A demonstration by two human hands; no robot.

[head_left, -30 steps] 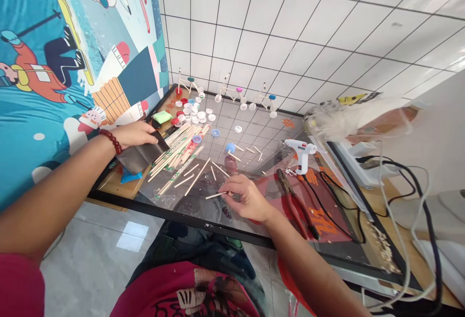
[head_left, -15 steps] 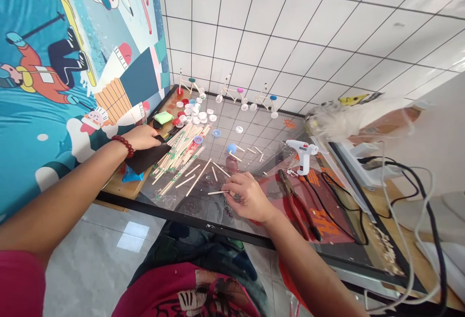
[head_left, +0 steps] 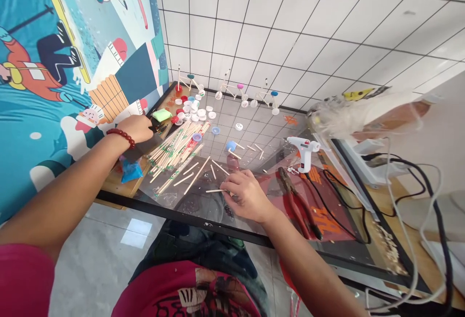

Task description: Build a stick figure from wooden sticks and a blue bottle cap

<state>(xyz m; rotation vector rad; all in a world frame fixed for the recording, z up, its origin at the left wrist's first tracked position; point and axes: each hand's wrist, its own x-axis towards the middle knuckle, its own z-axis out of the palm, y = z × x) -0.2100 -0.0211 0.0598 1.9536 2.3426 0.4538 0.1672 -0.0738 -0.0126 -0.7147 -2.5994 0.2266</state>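
My right hand (head_left: 244, 195) pinches a short wooden stick (head_left: 215, 190) over the glass tabletop. My left hand (head_left: 136, 129), with a red bead bracelet, is at a dark box-like object (head_left: 142, 146) at the table's left edge; its fingertips are partly hidden, so what they hold is unclear. Beside it lie a green sponge-like piece (head_left: 162, 114) and a blue packet (head_left: 131, 171). Right of that hand is a pile of wooden sticks (head_left: 174, 150). Short stick pieces and a blue cap (head_left: 230, 146) with sticks on it lie between the hands.
White caps (head_left: 201, 113) and several small stick models, one with a pink top (head_left: 240, 86), stand at the back. To the right are a glue gun (head_left: 304, 152), red-handled pliers (head_left: 300, 205) and cables (head_left: 434, 196).
My left hand has shifted slightly up and left, its fingers now curled lower at the dark object. My right hand has barely moved, still with the stick.
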